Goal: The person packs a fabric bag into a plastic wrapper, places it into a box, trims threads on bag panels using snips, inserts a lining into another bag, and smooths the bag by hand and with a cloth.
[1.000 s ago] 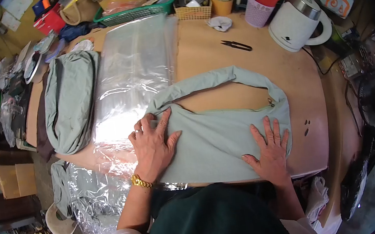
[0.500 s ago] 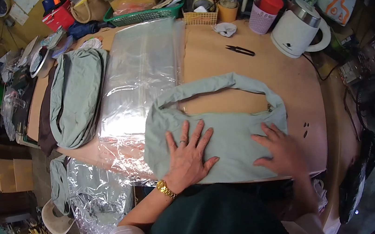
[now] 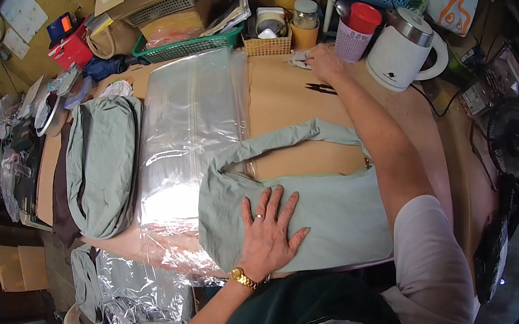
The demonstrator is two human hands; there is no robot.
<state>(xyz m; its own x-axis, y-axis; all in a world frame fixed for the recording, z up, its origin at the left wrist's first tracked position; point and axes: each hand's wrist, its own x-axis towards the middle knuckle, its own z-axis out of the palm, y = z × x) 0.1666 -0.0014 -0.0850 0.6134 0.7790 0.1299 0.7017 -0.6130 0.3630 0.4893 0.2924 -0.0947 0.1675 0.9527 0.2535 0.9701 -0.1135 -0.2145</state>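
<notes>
A pale green fabric shoulder bag (image 3: 333,211) lies flat at the table's front, its strap looped toward the back. My left hand (image 3: 271,232) rests on the bag with fingers spread; a gold watch (image 3: 243,278) is on that wrist. Far across the table, my right hand (image 3: 326,63) has its fingers closed on a crumpled white wad (image 3: 301,60), perhaps cloth or tissue. Just below that hand lie black thread snips (image 3: 320,88), partly covered by my forearm. The bag's right end is hidden under the same arm.
Clear plastic sleeves (image 3: 191,105) lie left of the bag, with another green bag (image 3: 106,164) beyond them. A white kettle (image 3: 397,57), a lilac cup (image 3: 352,44) and a yellow basket (image 3: 268,45) stand along the back. A fan (image 3: 514,137) is at the right.
My right hand has left the bag and reached forward to the white wad at the back. My left hand stays spread on the bag. The view has shifted slightly.
</notes>
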